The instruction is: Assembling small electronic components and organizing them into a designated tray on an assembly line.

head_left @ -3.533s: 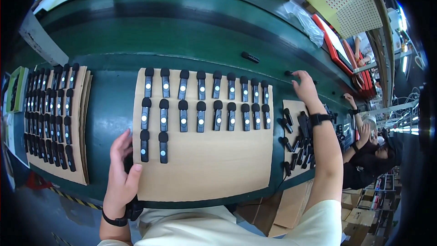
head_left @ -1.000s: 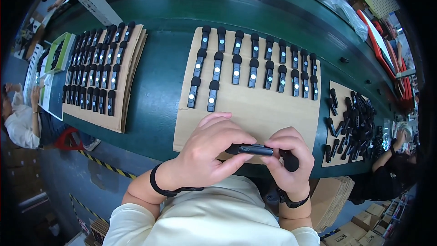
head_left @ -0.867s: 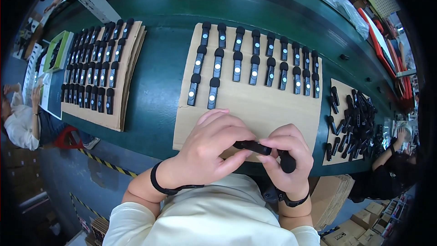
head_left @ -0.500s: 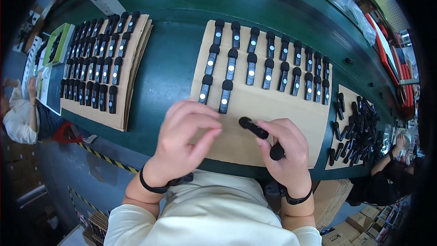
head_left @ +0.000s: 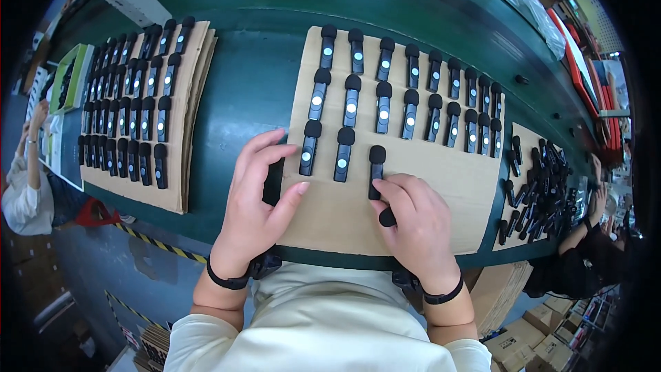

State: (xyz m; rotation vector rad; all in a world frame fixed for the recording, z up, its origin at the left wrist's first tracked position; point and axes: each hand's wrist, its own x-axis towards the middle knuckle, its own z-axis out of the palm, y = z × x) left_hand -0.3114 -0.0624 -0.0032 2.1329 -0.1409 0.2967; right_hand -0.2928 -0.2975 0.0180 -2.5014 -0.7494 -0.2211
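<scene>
My right hand (head_left: 418,224) pinches the lower end of a black clip-on microphone (head_left: 376,162), whose round foam top points away from me. The microphone is at the cardboard sheet (head_left: 330,217), in line with the two microphones of the nearest row. A second black foam tip (head_left: 387,218) pokes out from under the fingers of that hand; the rest of it is hidden. My left hand (head_left: 251,200) is open at the sheet's left edge, its fingers and thumb apart, close to a microphone (head_left: 310,148) at the row's left end.
Two full rows of microphones (head_left: 383,107) lie farther up the sheet. At left, stacked cardboard (head_left: 175,186) carries several more rows; a green bin (head_left: 67,79) stands beyond. At right is a heap of loose microphones (head_left: 544,182). Co-workers sit at both sides.
My right hand has moved slightly left and down to the cardboard, and its microphone has turned from slanted to upright in the row. My left hand has shifted left and its fingers have spread.
</scene>
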